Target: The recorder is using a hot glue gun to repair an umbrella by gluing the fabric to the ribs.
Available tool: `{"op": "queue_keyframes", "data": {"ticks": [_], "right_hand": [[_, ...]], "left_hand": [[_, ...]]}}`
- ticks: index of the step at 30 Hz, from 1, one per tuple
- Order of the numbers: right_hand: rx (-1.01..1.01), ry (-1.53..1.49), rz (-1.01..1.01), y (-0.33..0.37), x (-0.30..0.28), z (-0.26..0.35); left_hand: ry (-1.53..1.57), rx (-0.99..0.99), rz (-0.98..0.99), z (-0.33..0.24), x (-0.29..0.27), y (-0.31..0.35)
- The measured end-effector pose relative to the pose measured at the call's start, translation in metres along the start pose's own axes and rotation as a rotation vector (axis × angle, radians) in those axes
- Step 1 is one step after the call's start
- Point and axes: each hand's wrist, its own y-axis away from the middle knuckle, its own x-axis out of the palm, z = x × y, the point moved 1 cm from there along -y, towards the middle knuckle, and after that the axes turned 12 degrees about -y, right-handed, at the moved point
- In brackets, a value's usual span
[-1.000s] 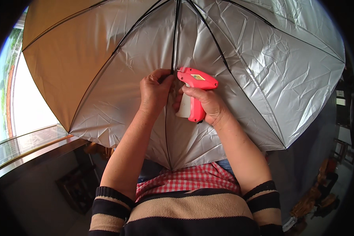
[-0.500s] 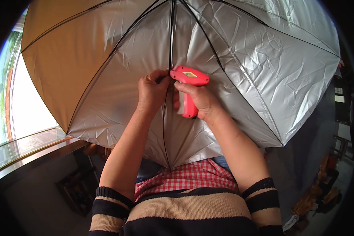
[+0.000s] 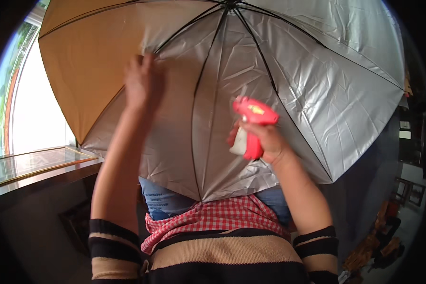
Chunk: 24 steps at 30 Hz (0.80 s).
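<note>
An open umbrella (image 3: 170, 137) with a silver inner side and black ribs spreads across my lap. My right hand (image 3: 270, 139) is closed round the handle of a red tagging gun (image 3: 255, 113), its pale trigger under the fingers. The gun's nose points up and left, apart from the ribs. Over on the left, my left hand (image 3: 144, 83) is raised at another black rib (image 3: 189, 24), close to where it meets the fabric. Motion smears its fingers, so I cannot tell whether they grip the rib.
The ribs meet at a black hub (image 3: 230, 4) at the top. A red-checked cloth (image 3: 213, 213) covers my lap above blue trousers. Beside a bright window, a glass-topped surface (image 3: 38, 163) lies at the left. Brown objects (image 3: 369, 246) sit on the floor at lower right.
My left hand has left the middle rib and moved up and left to another rib. My right hand has drawn the tagging gun down and right, away from the middle rib. The umbrella has shifted.
</note>
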Motion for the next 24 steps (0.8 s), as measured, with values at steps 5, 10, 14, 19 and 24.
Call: {"op": "queue_keyframes", "data": {"ticks": [5, 10, 14, 19, 24], "right_hand": [[-0.127, 0.063, -0.038, -0.023, 0.003, -0.029], [-0.240, 0.058, -0.062, -0.052, 0.012, -0.024], [-0.218, 0.059, -0.050, -0.043, 0.019, -0.020], [-0.164, 0.025, 0.025, -0.043, 0.022, -0.020], [0.056, -0.147, 0.091, -0.045, 0.015, -0.015]], "left_hand": [[0.211, -0.047, 0.481, -0.081, 0.007, 0.056], [0.486, -0.228, 0.404, -0.081, 0.010, 0.064], [0.913, -0.430, 0.408, -0.080, 0.010, 0.068], [1.187, -0.611, 0.593, -0.082, 0.011, 0.068], [1.189, -0.645, 0.625, -0.083, 0.009, 0.067]]}}
